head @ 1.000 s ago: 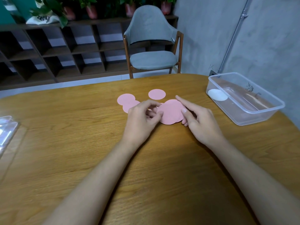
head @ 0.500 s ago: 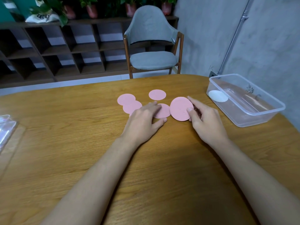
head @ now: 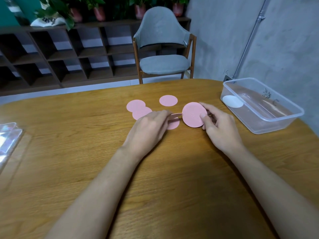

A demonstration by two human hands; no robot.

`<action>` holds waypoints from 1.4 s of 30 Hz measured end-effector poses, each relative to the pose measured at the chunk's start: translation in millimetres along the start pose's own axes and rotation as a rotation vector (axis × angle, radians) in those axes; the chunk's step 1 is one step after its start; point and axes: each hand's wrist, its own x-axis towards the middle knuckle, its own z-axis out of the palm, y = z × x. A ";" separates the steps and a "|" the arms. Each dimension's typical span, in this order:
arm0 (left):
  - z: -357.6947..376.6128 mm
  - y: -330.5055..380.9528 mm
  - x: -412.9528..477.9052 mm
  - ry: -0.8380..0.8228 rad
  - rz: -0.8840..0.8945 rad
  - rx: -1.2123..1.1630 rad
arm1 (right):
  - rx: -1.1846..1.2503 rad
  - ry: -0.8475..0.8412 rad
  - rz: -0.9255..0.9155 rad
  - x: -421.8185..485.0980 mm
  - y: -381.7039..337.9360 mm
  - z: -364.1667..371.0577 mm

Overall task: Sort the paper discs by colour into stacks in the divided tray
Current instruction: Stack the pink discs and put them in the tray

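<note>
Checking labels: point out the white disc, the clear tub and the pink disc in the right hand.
white disc (head: 232, 101), head view, its centre.
clear tub (head: 279, 124), head view, near wall.
held pink disc (head: 192, 113), head view, its face.

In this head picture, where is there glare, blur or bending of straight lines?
Head view: glare whitens the clear plastic piece at the left edge; the left hand looks slightly blurred at its fingertips; the wide lens curves the far edge of the table.

Your right hand (head: 222, 128) gripped the large pink disc (head: 194, 114) tilted up off the table (head: 86, 135), thumb on its face. Your left hand (head: 148, 128) pinched a small pink disc (head: 176, 115) by its edge, just above a flat pink disc (head: 173, 125). Beyond lay a lone pink disc (head: 168, 100) and an overlapping pair (head: 138, 108); one white disc (head: 232, 101) sat in the clear tray (head: 283, 118).
</note>
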 end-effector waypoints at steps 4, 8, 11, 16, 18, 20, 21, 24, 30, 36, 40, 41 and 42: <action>4.9 3.8 1.8 0.092 -0.146 -0.212 | 0.057 -0.006 0.012 -1.0 -1.0 0.7; 4.2 7.3 3.4 0.155 -0.358 -0.430 | 0.054 0.005 0.020 -1.2 -2.8 0.8; 5.2 7.1 4.2 0.131 -0.441 -0.569 | 0.060 -0.005 0.015 -1.9 -5.1 1.4; 9.4 10.6 4.7 0.094 -0.418 -0.602 | 0.093 -0.109 -0.061 -6.4 -7.9 6.6; 10.9 11.9 5.3 0.105 -0.426 -0.597 | 0.102 -0.132 -0.087 -6.7 -9.0 7.2; 12.8 12.0 6.2 0.117 -0.440 -0.573 | 0.140 -0.154 -0.077 -6.7 -10.6 6.4; 13.6 12.0 6.6 0.122 -0.443 -0.561 | 0.144 -0.167 -0.076 -6.9 -11.3 6.4; 14.8 13.7 7.6 0.135 -0.426 -0.536 | 0.062 -0.178 -0.113 -8.6 -12.8 7.2; 14.7 1.0 4.4 -0.023 -0.294 -0.207 | 0.001 -0.086 -0.093 -6.1 -9.5 3.7; 10.5 0.0 4.3 -0.150 -0.269 -0.078 | -0.031 -0.056 -0.050 -4.5 -6.9 2.3; 4.0 -4.6 1.7 -0.215 -0.156 -0.020 | -0.012 -0.042 -0.037 -3.2 -6.0 2.4; 1.2 -5.1 0.4 -0.218 -0.120 -0.009 | -0.005 -0.038 -0.033 -2.9 -5.4 2.7; -1.4 -5.4 -0.6 -0.200 -0.086 -0.007 | 0.001 -0.033 -0.031 -2.9 -4.9 2.9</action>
